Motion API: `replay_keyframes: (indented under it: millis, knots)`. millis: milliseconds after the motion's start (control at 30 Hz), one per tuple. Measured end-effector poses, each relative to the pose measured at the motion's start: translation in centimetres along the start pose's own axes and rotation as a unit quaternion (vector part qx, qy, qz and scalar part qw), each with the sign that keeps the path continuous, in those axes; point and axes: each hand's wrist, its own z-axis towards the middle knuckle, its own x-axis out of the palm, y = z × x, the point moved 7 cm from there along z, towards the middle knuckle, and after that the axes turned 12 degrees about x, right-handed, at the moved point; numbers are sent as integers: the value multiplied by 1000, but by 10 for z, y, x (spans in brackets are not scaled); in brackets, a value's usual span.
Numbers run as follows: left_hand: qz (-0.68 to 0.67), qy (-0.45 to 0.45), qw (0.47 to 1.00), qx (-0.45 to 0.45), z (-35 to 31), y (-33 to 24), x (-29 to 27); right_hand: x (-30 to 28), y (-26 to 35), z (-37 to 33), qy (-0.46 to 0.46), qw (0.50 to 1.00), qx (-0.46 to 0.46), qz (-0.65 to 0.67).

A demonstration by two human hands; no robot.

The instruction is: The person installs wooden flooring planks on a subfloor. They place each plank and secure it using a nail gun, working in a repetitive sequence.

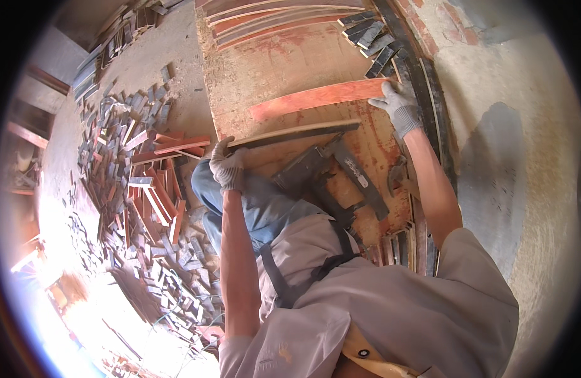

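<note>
My left hand (227, 166), in a grey knitted glove, is closed round the left end of a narrow wooden strip (293, 133) with a pale upper edge and a dark side. Farther off lies a wide red wooden board (319, 99), roughly parallel to the strip. At its right end is my right hand (396, 106), gloved too, with thumb and fingers on the board's end; the fingertips are partly hidden. A black power tool that looks like a nail gun (356, 176) rests on the work surface (259, 79) between the strip and my body.
Several long red and brown boards (284, 19) lie at the far edge. Short dark blocks (372, 41) are grouped at the far right, near a wall (498, 157). On the floor at left is a large heap of offcuts (126, 126) with red pieces (158, 195).
</note>
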Motion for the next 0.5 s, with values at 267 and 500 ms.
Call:
replay_keyframes:
  millis: [267,500]
  knots:
    - [265,38,961,73,4,-8,5,-62,-58,-53,-67,990,48,113]
    - [180,-35,983,25,3,-7,-3,-32,-120,-77,-95,984,103,113]
